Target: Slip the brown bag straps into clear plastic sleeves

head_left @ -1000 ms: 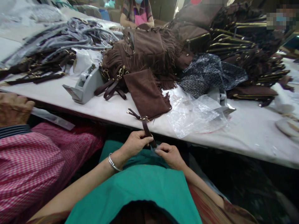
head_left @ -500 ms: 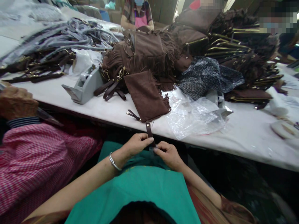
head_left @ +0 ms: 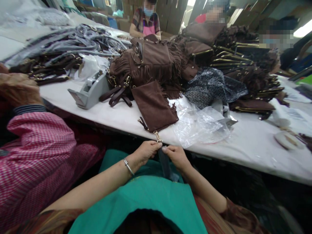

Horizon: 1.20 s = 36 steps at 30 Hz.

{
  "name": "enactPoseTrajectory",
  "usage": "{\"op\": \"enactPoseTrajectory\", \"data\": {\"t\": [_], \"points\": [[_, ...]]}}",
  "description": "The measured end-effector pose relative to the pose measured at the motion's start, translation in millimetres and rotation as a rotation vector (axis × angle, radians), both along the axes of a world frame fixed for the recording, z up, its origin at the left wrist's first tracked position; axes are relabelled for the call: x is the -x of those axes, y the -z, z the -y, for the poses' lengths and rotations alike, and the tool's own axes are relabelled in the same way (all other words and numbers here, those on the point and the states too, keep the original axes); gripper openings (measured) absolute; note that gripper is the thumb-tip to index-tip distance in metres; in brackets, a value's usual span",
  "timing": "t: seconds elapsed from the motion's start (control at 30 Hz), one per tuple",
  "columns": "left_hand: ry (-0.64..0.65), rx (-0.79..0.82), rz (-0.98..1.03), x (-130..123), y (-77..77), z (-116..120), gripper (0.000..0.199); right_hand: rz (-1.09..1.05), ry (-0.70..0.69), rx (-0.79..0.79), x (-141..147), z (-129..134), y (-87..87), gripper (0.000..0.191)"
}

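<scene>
A brown fringed pouch (head_left: 156, 107) lies at the table's front edge, its lower corner toward me. From that corner hangs a gold metal clasp (head_left: 156, 135). My left hand (head_left: 146, 152) pinches the top of the wrist strap just below the clasp. Clear plastic sleeve (head_left: 165, 165) covers the strap's lower part, which hangs down over my green apron (head_left: 136, 198). My right hand (head_left: 179, 158) has thumb and finger closed on the sleeve's upper end, close beside my left fingertips. A dark zipper pull (head_left: 143, 123) sticks out left of the pouch's corner.
Behind the pouch are piled fringed bags (head_left: 156, 55). A grey tape dispenser (head_left: 90, 92) stands at left, and clear plastic bags (head_left: 200, 125) lie at right. Wrapped straps (head_left: 80, 42) heap at back left. A co-worker's hand (head_left: 20, 89) is close on my left.
The strap's dark upper part between my hands and the pouch no longer shows; the metal clasp does. More plastic sleeve hangs below my hands. The view has shifted slightly.
</scene>
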<state>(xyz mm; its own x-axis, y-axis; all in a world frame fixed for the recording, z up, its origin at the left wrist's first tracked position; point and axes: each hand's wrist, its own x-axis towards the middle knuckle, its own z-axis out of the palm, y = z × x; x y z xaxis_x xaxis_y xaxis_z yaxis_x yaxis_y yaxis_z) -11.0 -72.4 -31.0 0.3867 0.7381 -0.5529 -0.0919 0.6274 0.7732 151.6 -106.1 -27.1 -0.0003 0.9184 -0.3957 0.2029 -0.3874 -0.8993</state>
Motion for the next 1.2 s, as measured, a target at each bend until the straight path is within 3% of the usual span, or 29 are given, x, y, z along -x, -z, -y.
{"op": "enactPoseTrajectory", "data": {"t": [0.2, 0.43, 0.7, 1.0, 1.1, 1.2], "points": [[-0.133, 0.053, 0.035, 6.8, -2.5, -15.9, 0.046, -0.014, -0.049, 0.044, -1.0, -5.1, 2.8, 0.038], [-0.215, 0.006, -0.018, -1.0, -1.2, -19.3, 0.038, -0.058, 0.044, 0.067, 3.4, -9.3, 5.1, 0.041], [-0.166, -0.085, -0.164, 4.6, -2.3, -10.3, 0.032, -0.145, 0.134, 0.068, 23.8, -24.2, 9.5, 0.041], [-0.176, -0.257, -0.236, 13.9, 9.2, 4.4, 0.032, -0.279, 0.217, 0.130, 36.2, -37.6, 12.4, 0.034], [-0.148, -0.275, -0.250, 14.3, 10.8, 6.9, 0.031, -0.234, 0.203, 0.075, 37.3, -36.2, 13.7, 0.035], [-0.161, -0.267, -0.260, 12.2, 10.0, 4.7, 0.024, -0.056, 0.150, -0.016, 37.3, -35.2, 13.3, 0.039]]}}
